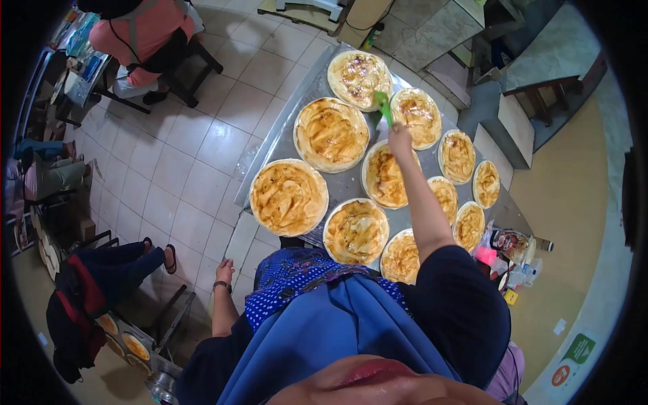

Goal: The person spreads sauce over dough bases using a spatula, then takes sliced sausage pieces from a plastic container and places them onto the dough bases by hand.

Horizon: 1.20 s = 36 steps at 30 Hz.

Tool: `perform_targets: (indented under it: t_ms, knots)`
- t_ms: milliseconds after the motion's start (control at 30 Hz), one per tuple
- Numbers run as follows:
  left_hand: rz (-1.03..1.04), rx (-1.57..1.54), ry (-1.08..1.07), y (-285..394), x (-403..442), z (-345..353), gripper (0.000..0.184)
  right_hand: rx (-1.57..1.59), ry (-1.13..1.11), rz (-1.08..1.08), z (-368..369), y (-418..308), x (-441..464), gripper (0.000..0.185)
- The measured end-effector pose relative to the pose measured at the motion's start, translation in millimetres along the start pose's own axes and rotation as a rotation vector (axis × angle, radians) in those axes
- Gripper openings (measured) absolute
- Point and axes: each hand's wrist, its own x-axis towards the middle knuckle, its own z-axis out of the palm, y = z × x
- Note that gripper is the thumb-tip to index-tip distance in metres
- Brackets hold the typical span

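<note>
My right hand (399,138) is closed around the handle of a green pastry brush (383,106). The brush head lies at the near right edge of a round, browned flatbread (356,73) at the far end of the metal table (253,177). A glossy flatbread (416,120) sits just right of my hand. Under my forearm is another flatbread (385,177), partly covered. Several more browned rounds with pale rims fill the tabletop. Away from the table on the left, my left hand (225,271) hangs with fingers curled, seemingly holding nothing, a dark band on its wrist.
A seated person in a pink top (138,37) is at the upper left, beside a stool (192,67). Another person (88,290) stands lower left near a rack with round breads (135,345). Packets and plastic bags (523,253) lie right of the table. Stone slabs (445,30) stand behind.
</note>
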Motion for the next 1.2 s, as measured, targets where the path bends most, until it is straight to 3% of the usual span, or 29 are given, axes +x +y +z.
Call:
perform_targets:
  t_ms: [33, 100, 167, 233, 267, 300, 367, 467, 500, 567, 633, 733, 800, 867, 900, 967, 1033, 1067, 1167, 1200]
  knots:
    - [0.0, -0.016, -0.001, -1.6, 0.5, 1.3, 0.04, -0.12, -0.013, -0.054, 5.9, 5.0, -13.8, 0.027]
    - [-0.011, 0.029, -0.032, -10.9, 12.1, 0.9, 0.043, -0.06, -0.115, -0.075, 15.3, 0.8, -26.4, 0.029]
    - [-0.023, 0.077, -0.062, -13.8, 14.1, 0.0, 0.046, 0.254, -0.263, 0.186, 3.1, -27.6, -17.2, 0.026]
    - [-0.026, 0.098, -0.059, -5.2, 9.8, 0.5, 0.044, 0.184, -0.034, 0.167, 0.4, -32.8, 31.4, 0.029]
    - [-0.023, 0.095, -0.061, -4.7, 11.7, 1.7, 0.044, 0.036, 0.121, -0.03, 3.2, -28.6, 54.8, 0.031]
    - [0.014, 0.072, -0.057, -5.4, 15.8, 1.7, 0.044, 0.037, 0.123, -0.034, 6.5, -35.0, 67.4, 0.031]
    - [0.049, 0.053, -0.049, -7.1, 19.9, 0.6, 0.043, -0.027, -0.003, 0.077, 17.9, -55.8, 74.7, 0.029]
    - [0.049, 0.04, -0.042, -4.2, 14.1, 1.5, 0.041, 0.002, -0.325, -0.118, 28.9, -91.2, 52.6, 0.032]
    - [0.038, -0.015, -0.021, 6.4, 1.0, 1.8, 0.038, 0.002, -0.329, -0.12, 32.5, -88.1, 59.3, 0.032]
    - [0.022, -0.071, 0.001, 3.9, -5.9, -1.0, 0.036, 0.06, -0.037, -0.004, 38.7, -66.5, 91.3, 0.031]
    - [0.028, 0.04, -0.044, -9.6, 8.3, -6.8, 0.047, 0.122, -0.057, 0.109, 34.4, -65.6, 107.6, 0.031]
    - [0.021, -0.073, 0.031, -11.2, 0.6, -3.1, 0.039, -0.107, -0.185, -0.05, 39.5, -97.7, 84.7, 0.032]
    - [0.015, -0.071, 0.021, -12.3, 0.9, -0.9, 0.039, 0.011, -0.297, -0.046, 44.4, -105.0, 84.9, 0.032]
    - [0.006, -0.065, 0.016, -17.3, -1.3, -3.4, 0.04, 0.13, -0.277, -0.027, 34.6, -110.8, 89.0, 0.035]
    - [-0.01, -0.065, 0.014, -9.7, -9.0, -3.2, 0.04, 0.1, -0.058, -0.108, 60.2, -63.2, 128.7, 0.035]
    - [-0.021, -0.066, 0.013, -6.2, -9.3, -3.2, 0.041, 0.017, -0.095, 0.063, 42.9, -65.8, 140.0, 0.035]
    - [0.004, -0.076, 0.02, -10.3, -2.7, -3.4, 0.04, -0.164, -0.094, -0.17, 56.0, -72.6, 122.9, 0.035]
    - [0.003, -0.078, 0.018, -11.4, -1.0, -2.3, 0.04, -0.039, -0.289, -0.066, 60.8, -80.9, 115.1, 0.035]
    - [-0.004, -0.051, 0.027, -3.9, -9.0, -3.1, 0.041, 0.039, -0.279, -0.202, 59.2, -83.9, 117.7, 0.034]
    - [-0.019, -0.035, 0.028, 3.2, -15.2, -2.9, 0.04, 0.054, -0.172, -0.076, 45.4, -90.6, 124.2, 0.031]
